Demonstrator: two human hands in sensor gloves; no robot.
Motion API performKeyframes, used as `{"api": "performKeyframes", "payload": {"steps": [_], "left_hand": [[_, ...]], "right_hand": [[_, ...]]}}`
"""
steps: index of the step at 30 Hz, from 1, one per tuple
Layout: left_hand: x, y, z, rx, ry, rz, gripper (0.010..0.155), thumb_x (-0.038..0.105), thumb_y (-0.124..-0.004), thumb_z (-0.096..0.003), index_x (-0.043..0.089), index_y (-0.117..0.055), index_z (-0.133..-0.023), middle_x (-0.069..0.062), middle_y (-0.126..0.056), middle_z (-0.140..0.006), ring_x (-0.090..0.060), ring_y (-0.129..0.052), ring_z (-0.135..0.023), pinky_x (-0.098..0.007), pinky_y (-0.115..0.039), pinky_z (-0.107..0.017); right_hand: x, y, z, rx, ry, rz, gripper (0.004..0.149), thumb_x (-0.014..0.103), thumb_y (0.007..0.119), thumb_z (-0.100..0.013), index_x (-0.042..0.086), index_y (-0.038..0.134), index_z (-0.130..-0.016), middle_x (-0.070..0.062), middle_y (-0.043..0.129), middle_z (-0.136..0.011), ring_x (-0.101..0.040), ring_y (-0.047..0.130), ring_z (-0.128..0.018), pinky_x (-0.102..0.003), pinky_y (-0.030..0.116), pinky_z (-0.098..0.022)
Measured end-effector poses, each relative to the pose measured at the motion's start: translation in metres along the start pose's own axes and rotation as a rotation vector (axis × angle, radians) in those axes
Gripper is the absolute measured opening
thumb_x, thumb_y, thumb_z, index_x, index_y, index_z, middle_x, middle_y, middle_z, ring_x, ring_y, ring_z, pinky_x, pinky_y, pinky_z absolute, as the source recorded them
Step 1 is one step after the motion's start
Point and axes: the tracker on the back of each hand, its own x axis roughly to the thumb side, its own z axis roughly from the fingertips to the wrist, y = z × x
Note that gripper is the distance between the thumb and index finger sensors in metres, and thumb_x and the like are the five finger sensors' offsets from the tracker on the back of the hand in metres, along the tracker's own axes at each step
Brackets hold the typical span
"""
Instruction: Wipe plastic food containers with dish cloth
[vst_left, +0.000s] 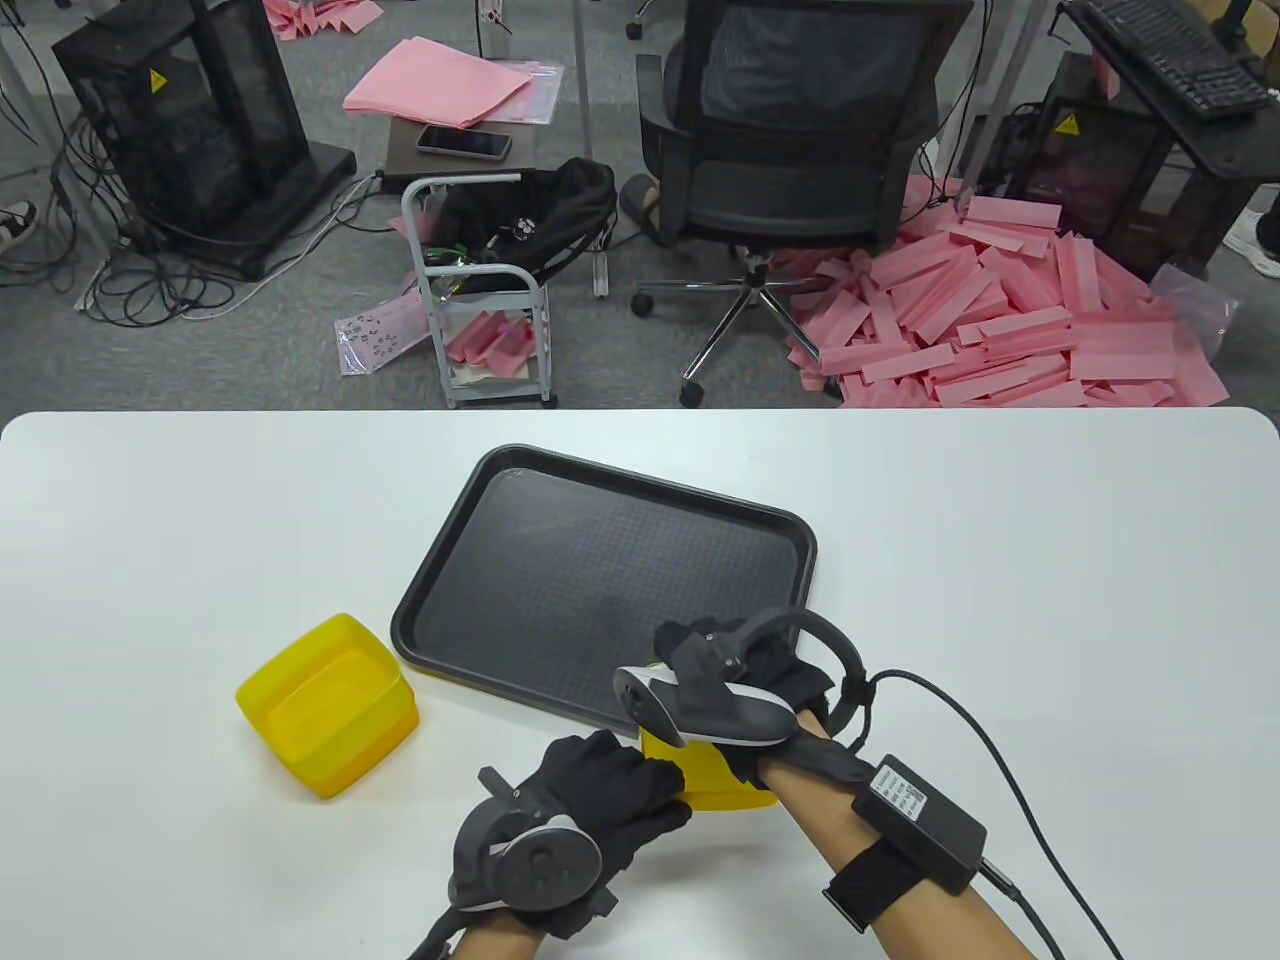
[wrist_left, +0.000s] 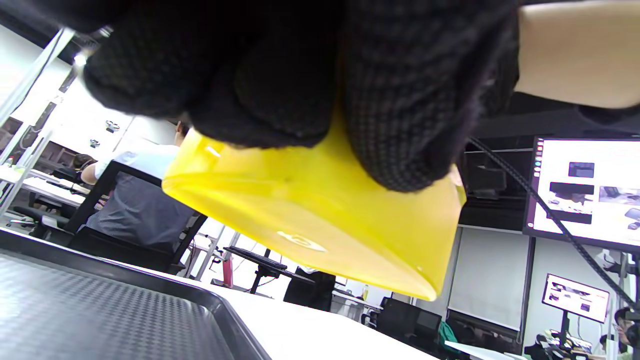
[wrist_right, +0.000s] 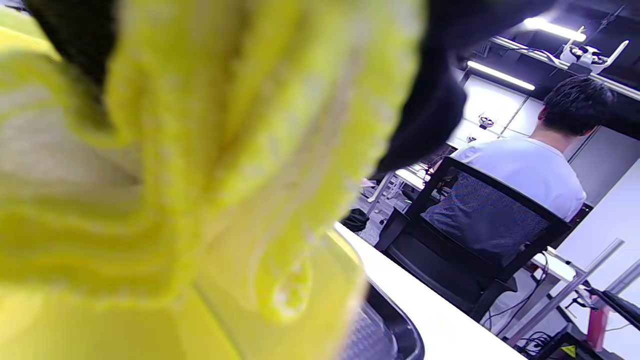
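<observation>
Left hand gripped a yellow container clear of the table. Right hand pressed a yellow cloth against it; finger position could not be determined

beyond my white table the floor is grey carpet. a black mesh chair on a chrome star base stands just past the far edge. right of it pink foam strips lie heaped on the carpet, and more pink sheets sit on a small stand with a phone. a white cart holds a black bag. black cabinets stand at both far corners, cables trailing from the left one. a keyboard rests upper right. from my wrists i see a man seated in a chair, ceiling strip lights, and lit monitors
</observation>
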Motion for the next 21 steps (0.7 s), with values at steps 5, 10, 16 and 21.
{"api": "performKeyframes", "payload": {"steps": [5, 10, 16, 21], "left_hand": [[-0.004, -0.003, 0.000, -0.005, 0.041, -0.029, 0.040, 0.052, -0.094, -0.0353, 0.031, -0.098, -0.069, -0.001, -0.103, -0.044, -0.027, -0.101, -0.041, -0.044, -0.083, -0.024], [-0.008, -0.003, 0.001, 0.011, 0.095, -0.035, 0.040, 0.053, -0.094, -0.0357, 0.031, -0.098, -0.069, 0.000, -0.104, -0.045, -0.027, -0.101, -0.041, -0.044, -0.082, -0.023], [-0.010, 0.000, 0.002, 0.034, 0.110, -0.035, 0.040, 0.054, -0.094, -0.0352, 0.031, -0.098, -0.068, 0.001, -0.104, -0.043, -0.026, -0.103, -0.038, -0.044, -0.083, -0.023], [-0.010, -0.002, 0.002, 0.059, 0.105, -0.047, 0.041, 0.054, -0.094, -0.0342, 0.030, -0.100, -0.066, 0.001, -0.106, -0.040, -0.025, -0.105, -0.036, -0.043, -0.084, -0.022]], "right_hand": [[-0.002, 0.010, 0.003, 0.009, -0.026, 0.057, 0.050, 0.048, 0.094, -0.041, 0.030, 0.078, -0.085, 0.004, 0.096, -0.070, -0.020, 0.104, -0.029, -0.023, 0.091, -0.004], [-0.001, 0.013, 0.012, 0.036, -0.083, 0.041, 0.050, 0.038, 0.097, -0.042, 0.032, 0.081, -0.089, 0.003, 0.091, -0.083, -0.024, 0.103, -0.043, -0.027, 0.095, -0.014], [0.012, 0.008, 0.018, 0.104, -0.174, 0.122, 0.040, 0.029, 0.096, -0.043, 0.039, 0.087, -0.081, 0.000, 0.086, -0.092, -0.028, 0.099, -0.054, -0.030, 0.095, -0.024], [0.018, 0.001, 0.022, 0.224, -0.228, 0.130, 0.039, 0.027, 0.093, -0.044, 0.043, 0.087, -0.079, 0.002, 0.085, -0.095, -0.029, 0.095, -0.061, -0.033, 0.093, -0.030]]}}
